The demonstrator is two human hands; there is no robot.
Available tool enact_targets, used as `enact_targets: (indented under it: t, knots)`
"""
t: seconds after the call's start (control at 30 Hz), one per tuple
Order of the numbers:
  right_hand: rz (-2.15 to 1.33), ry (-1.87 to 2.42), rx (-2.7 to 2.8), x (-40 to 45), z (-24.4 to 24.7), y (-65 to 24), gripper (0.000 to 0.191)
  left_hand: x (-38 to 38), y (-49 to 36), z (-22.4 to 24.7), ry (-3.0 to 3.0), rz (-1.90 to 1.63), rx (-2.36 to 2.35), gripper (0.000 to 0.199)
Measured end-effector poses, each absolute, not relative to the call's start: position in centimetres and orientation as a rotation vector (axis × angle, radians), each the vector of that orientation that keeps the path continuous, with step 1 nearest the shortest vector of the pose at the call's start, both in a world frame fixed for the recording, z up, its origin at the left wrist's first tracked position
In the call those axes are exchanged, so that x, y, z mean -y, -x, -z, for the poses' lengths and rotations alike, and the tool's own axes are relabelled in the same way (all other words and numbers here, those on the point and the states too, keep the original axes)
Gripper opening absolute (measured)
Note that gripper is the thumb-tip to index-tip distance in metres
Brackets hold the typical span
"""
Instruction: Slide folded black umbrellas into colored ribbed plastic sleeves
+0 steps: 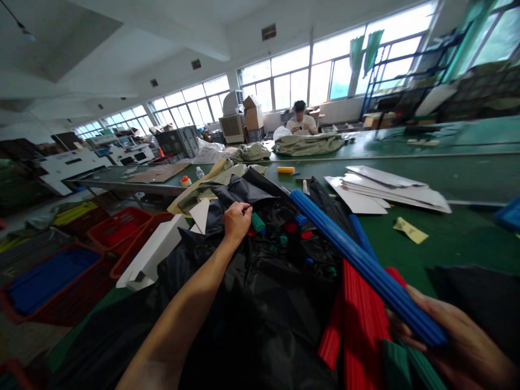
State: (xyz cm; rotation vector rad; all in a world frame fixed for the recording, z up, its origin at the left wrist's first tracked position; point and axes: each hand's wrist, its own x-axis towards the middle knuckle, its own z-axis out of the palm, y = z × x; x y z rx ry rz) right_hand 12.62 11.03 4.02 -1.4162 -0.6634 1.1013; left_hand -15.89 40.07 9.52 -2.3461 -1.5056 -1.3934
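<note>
My left hand [238, 219] is closed in a pinch on the edge of a large black plastic bag [252, 303], which lies spread before me. Inside its mouth show the ends of green, red and blue pieces, among them a green block [257, 222] beside my fingers. At the lower right my right hand [455, 330] grips a long blue ridged bar [365, 260], slanting up and left over the bag. Whether it is one bar or several strips together I cannot tell. Below it lie red ridged bars [361, 325] and green ridged bars [410, 365].
White boards [390, 189] and a yellow paper slip [410, 230] lie on the green table [467, 238]. A yellow roll [286, 170] lies farther back. Red crates [122, 225] stand at left, near a white carton [154, 254]. Across the table sits another person [301, 122].
</note>
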Motion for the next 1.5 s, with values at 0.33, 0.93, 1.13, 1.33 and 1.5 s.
enact_targets:
  t: [0.33, 0.93, 1.13, 1.33, 1.5]
  knots:
    - [-1.386, 1.14, 0.663, -18.1, -4.8, -4.9, 0.035, -40.4, 15.6, -9.0, 2.358, 1.411, 1.415, 0.014]
    - [-0.475, 1.8, 1.423, -37.6, -9.4, 2.7, 0.038, -41.0, 15.9, -8.8, 2.493, 1.435, 1.126, 0.018]
    - [-0.195, 1.875, 1.616, -36.6, -9.4, 4.7, 0.03, -40.8, 15.8, -8.3, 2.49, 1.387, 1.119, 0.019]
    - [0.361, 1.78, 1.635, -23.8, -2.1, -2.8, 0.038, -41.2, 16.4, -7.5, 2.501, 1.321, 1.188, 0.02]
    - [0.325, 2.808, 0.998, -8.2, 7.1, -14.5, 0.057, -41.1, 16.6, -7.3, 2.479, 1.296, 1.253, 0.021]
